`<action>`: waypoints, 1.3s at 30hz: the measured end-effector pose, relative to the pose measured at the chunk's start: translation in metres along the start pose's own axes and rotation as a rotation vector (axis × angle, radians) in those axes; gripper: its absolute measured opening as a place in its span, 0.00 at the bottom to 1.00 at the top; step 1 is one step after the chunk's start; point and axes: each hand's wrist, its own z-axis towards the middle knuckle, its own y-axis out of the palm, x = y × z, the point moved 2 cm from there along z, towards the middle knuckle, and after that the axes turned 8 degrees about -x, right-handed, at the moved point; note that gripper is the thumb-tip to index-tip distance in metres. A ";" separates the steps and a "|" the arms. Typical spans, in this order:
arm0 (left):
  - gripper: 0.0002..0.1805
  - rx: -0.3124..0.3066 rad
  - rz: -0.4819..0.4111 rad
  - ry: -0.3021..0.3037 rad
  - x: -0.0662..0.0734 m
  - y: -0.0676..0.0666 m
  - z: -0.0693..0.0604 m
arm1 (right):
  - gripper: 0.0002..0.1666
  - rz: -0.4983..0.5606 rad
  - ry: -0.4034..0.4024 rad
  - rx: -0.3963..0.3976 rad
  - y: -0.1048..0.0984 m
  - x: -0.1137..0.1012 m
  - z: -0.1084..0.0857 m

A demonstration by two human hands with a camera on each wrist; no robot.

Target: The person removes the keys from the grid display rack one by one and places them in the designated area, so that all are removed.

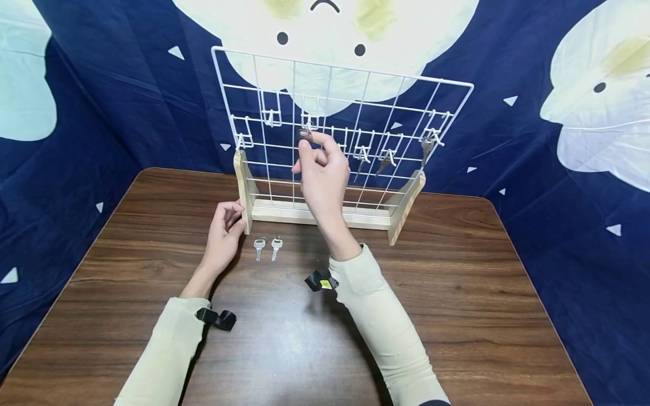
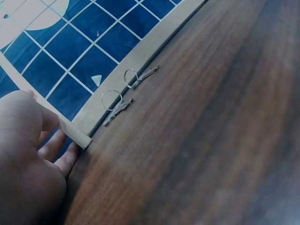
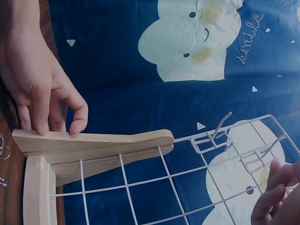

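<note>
In the head view, the right hand (image 1: 325,177) is raised in front of the white wire grid (image 1: 330,98), pinching a small key (image 1: 305,135) at a hook (image 1: 308,121). The right wrist view shows that hand (image 3: 280,201) only partly, at the lower right edge. The left hand (image 1: 223,237) rests bent fingertips against the outer side of the stand's left wooden leg (image 1: 245,192); the right wrist view shows this contact on the leg (image 3: 93,140) too. Two keys with rings, one (image 1: 259,248) left of the other (image 1: 276,248), lie on the table near the left hand.
Several keys hang on the grid's right half, one (image 1: 427,148) at the far right. Two more hooks, one (image 1: 244,141) near the left edge and one (image 1: 271,118) beside it, hold no key. Dark blue cloth (image 1: 127,101) with cloud shapes surrounds the brown table (image 1: 457,316).
</note>
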 end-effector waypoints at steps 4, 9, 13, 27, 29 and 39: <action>0.13 -0.001 -0.003 -0.010 0.000 0.000 0.000 | 0.12 0.019 -0.021 0.034 0.001 0.000 -0.001; 0.13 0.002 -0.001 -0.017 0.001 0.000 0.000 | 0.11 0.008 -0.037 0.067 0.001 -0.001 0.000; 0.14 0.004 -0.004 -0.013 0.001 0.001 0.001 | 0.10 0.020 -0.055 0.091 0.001 -0.002 0.000; 0.14 0.009 -0.009 -0.006 0.000 0.000 0.001 | 0.10 0.028 -0.091 0.101 -0.001 -0.003 -0.002; 0.14 0.009 -0.007 -0.007 0.000 0.000 0.001 | 0.10 0.028 -0.094 0.101 -0.001 -0.004 -0.003; 0.14 0.006 -0.015 -0.017 0.001 0.001 0.000 | 0.09 0.060 -0.110 0.105 -0.002 -0.009 -0.004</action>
